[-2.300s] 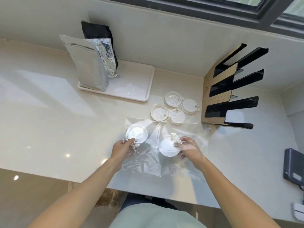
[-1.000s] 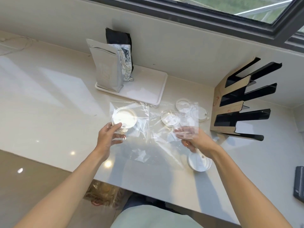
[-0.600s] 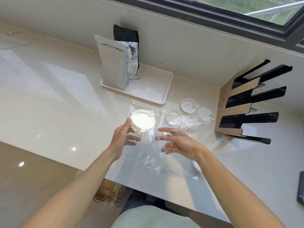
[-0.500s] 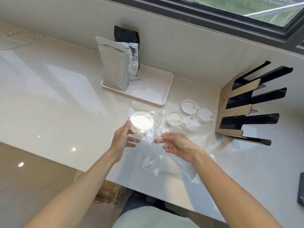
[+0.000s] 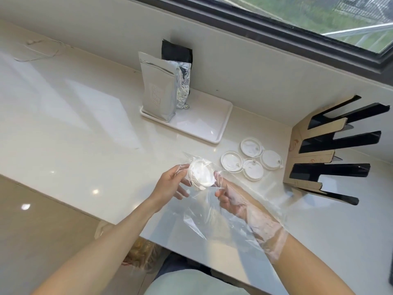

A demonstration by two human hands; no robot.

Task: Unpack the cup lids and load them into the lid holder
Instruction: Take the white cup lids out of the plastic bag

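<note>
A stack of white cup lids (image 5: 200, 174) sits inside a clear plastic bag (image 5: 212, 218) held above the counter. My left hand (image 5: 170, 185) grips the stack from outside through the plastic. My right hand (image 5: 230, 195) is inside the bag up to the forearm, fingers apart, with the fingertips at the stack's right edge. Several loose lids (image 5: 231, 161) lie flat on the counter just beyond the bag. The cardboard-and-black lid holder (image 5: 308, 160) stands at the right against the wall, and I see no lids in its slots.
A white tray (image 5: 214, 129) at the back carries a silver pouch (image 5: 157, 92), a crumpled foil bag and a black bag (image 5: 176, 53). A thin cord (image 5: 40, 50) lies at the far left. The counter's front edge runs just under my forearms.
My right hand has gone from outside the bag into it, up to the stack. My left hand kept hold of the stack and shifted slightly right. The view has tilted.
</note>
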